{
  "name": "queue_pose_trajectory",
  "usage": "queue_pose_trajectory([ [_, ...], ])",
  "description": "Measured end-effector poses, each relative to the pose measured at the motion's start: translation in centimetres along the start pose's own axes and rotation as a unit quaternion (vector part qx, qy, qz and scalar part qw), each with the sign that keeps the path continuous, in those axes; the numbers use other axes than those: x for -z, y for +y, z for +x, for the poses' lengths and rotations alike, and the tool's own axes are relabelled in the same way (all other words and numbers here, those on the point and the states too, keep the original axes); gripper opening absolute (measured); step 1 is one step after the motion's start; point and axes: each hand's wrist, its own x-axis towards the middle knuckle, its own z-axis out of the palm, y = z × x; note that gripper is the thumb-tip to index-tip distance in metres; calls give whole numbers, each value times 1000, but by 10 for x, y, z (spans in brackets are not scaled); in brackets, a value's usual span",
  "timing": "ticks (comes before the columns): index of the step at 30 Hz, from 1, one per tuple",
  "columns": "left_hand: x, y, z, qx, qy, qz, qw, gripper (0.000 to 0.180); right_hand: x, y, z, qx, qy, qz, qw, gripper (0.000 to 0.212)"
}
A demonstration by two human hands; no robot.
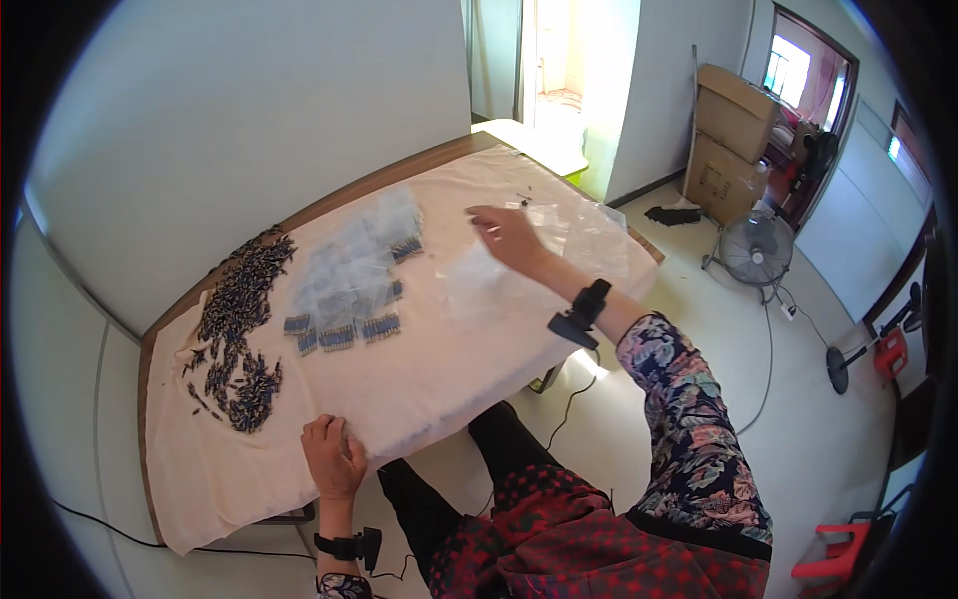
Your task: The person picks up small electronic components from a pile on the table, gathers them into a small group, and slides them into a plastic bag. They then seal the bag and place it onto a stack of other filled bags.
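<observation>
At the near edge of the cloth-covered table [419, 369], my left hand [334, 457] rests with its fingers curled; what they hold, if anything, is hidden. My right hand [511, 240] is stretched over the table near clear plastic bags [479, 280], its fingers drawn together toward the left. Whether something small is pinched there is too blurred to tell. A big loose heap of small dark pieces with tan ends [239, 299] lies on the left. Between the heap and my right hand are overlapping clear bags [349, 260], with rows of blue-and-tan pieces [336, 339] showing at their ends.
A white wall stands along the table's far left side. A small yellow-green table [534, 145] adjoins the far end. On the floor to the right are stacked cardboard boxes [728, 175], a fan [756, 248], a cable and a red stool [833, 554].
</observation>
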Motion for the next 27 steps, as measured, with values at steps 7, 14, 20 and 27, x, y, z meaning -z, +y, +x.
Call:
queue_pose_trajectory([
  [7,-7,1,3,-18,11,0,1000,28,94,91,-62,-67,66,-239,967,21],
  [14,-8,1,2,-30,18,18,999,29,64,70,-84,-100,9,-318,943,32],
  [20,-6,4,1,-23,10,15,1000,27,48,61,-78,-196,-107,-360,906,25],
  [27,-7,6,4,-28,14,9,999,25,45,87,-79,-168,-95,-391,900,18],
])
